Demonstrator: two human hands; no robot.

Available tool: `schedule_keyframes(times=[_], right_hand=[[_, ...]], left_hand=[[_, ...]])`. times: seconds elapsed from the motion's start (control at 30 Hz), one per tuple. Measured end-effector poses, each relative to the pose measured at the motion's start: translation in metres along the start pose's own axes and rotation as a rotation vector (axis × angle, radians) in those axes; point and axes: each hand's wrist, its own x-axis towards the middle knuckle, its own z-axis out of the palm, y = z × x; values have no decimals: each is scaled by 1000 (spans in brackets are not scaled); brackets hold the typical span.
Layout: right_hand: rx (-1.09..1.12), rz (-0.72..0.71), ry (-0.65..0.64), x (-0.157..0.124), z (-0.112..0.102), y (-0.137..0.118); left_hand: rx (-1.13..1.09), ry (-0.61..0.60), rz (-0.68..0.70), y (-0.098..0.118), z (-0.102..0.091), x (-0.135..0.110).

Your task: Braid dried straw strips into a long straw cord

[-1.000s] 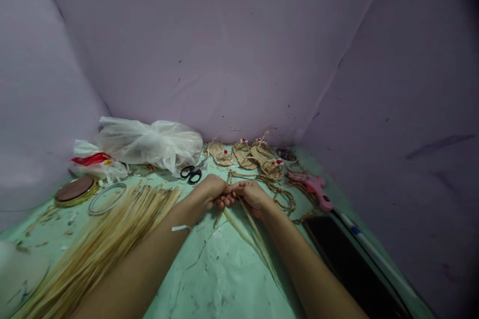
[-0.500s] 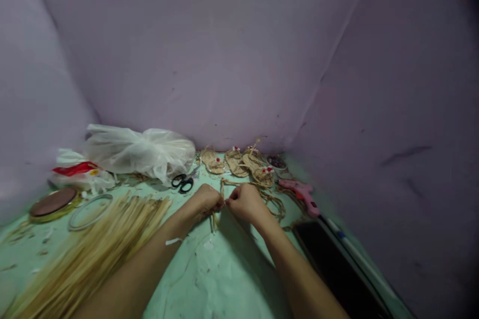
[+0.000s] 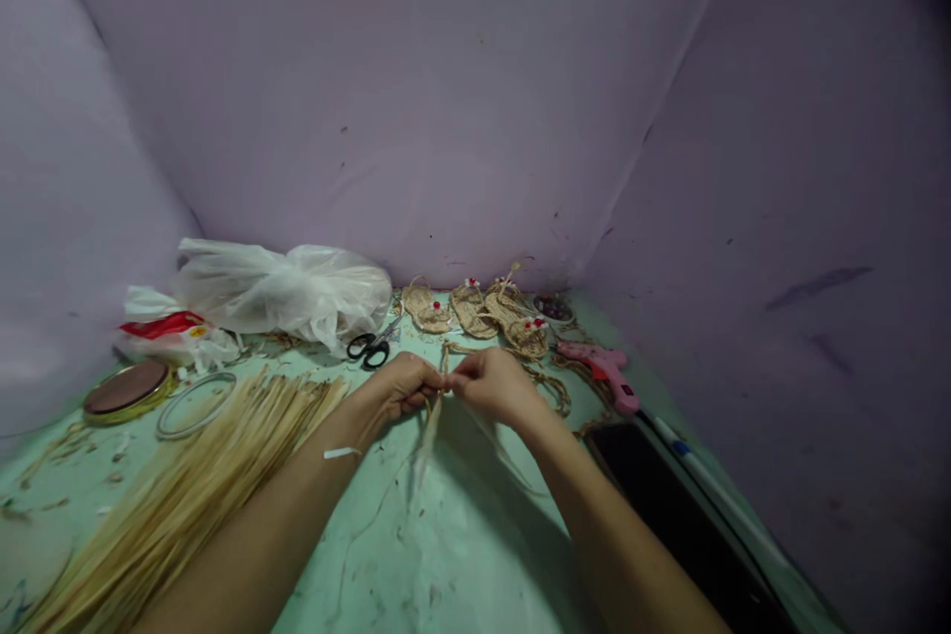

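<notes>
My left hand (image 3: pixel 407 382) and my right hand (image 3: pixel 491 383) meet fingertip to fingertip over the middle of the green surface. Both are closed in a pinch on a braided straw cord (image 3: pixel 445 358). Loose pale strands (image 3: pixel 429 434) hang from the cord toward me, below my fingers. Beyond my right hand the cord bends right and joins a coil of braid (image 3: pixel 551 390) on the surface. To the left of my left forearm lies a wide bundle of flat straw strips (image 3: pixel 215 475). My fingers hide the exact pinch point.
Black scissors (image 3: pixel 369 349) and a white plastic bag (image 3: pixel 297 292) lie at the back left. Several small woven slippers (image 3: pixel 472 312) with red beads rest by the wall. On the right are a pink glue gun (image 3: pixel 605 367) and a black flat object (image 3: pixel 669 505). A round tin (image 3: pixel 128 390) sits far left.
The loose strands below my fingers now spread longer toward me and to the right. My hands stay together on the cord. The view has shifted slightly.
</notes>
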Motion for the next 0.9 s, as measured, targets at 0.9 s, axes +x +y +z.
schedule_keyframes(times=[0.9], right_hand=[[1005,434,-217,15,9,18]], left_hand=[[840,364,75,30,-18,-27]])
